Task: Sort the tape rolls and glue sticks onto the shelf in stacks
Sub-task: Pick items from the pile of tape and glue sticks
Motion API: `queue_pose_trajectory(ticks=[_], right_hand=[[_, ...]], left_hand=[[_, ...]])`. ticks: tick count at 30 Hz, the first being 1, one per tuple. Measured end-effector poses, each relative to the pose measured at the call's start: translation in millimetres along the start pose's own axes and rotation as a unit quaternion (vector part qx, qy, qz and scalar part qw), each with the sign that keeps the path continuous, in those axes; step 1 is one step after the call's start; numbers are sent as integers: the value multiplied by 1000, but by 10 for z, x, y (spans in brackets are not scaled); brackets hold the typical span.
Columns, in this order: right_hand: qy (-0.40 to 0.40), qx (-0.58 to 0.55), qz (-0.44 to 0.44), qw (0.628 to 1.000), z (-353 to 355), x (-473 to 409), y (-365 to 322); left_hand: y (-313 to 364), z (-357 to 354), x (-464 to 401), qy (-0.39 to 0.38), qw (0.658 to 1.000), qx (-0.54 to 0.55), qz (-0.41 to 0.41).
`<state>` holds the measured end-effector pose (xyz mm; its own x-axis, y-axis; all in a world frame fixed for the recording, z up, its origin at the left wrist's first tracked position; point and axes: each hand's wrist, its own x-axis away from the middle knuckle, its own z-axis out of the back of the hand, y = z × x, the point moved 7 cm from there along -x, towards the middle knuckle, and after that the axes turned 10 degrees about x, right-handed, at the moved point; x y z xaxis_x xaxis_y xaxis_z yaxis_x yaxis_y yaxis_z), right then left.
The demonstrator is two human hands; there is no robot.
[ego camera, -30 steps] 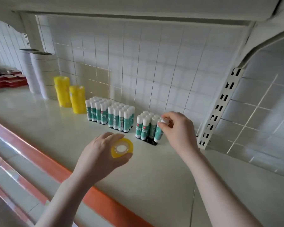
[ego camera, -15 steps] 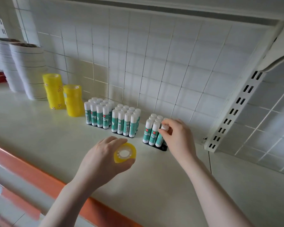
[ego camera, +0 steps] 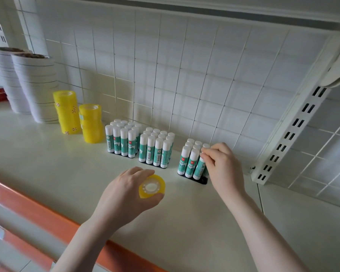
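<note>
- White tape stacks (ego camera: 33, 89): two tall columns at the far left of the shelf (ego camera: 47, 163), against the tiled wall (ego camera: 185, 75); axes vertical.
- Yellow tape stacks (ego camera: 79, 116): two shorter columns just right of the white ones; cores face up.
- Left glue-stick group (ego camera: 123, 139) and middle glue-stick group (ego camera: 156, 149): upright on dark bases, white caps up, long axes vertical.
- Left hand (ego camera: 126, 193): above the shelf front, fingers and thumb curled round a single yellow tape roll (ego camera: 152, 186); the roll is tilted, its core opening facing up toward the camera.
- Right glue-stick group (ego camera: 191, 160): upright on a dark tray (ego camera: 201, 180), caps up.
- Right hand (ego camera: 222, 165): fingertips pinch the cap end of the rightmost front stick, which stands near vertical at the tray's right edge.
- Slotted upright (ego camera: 294, 130): right of the hand.
</note>
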<state>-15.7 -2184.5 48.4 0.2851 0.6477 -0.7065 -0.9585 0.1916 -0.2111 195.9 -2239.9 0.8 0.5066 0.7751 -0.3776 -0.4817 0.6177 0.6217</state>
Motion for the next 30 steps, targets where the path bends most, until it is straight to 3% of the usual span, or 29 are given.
queue_pose_trajectory(ticks=[18,23,30], right_hand=[[82,51,104,990,244,68,-222],[27,17,95,995,201,92,-518],[-69,51,76,993,-142,233,-1105]], left_hand=[[-59,221,87,40,998,-32,42],[-204,550,153,60,995,-52,61],[-628,1194,205,88,993,-55,48]])
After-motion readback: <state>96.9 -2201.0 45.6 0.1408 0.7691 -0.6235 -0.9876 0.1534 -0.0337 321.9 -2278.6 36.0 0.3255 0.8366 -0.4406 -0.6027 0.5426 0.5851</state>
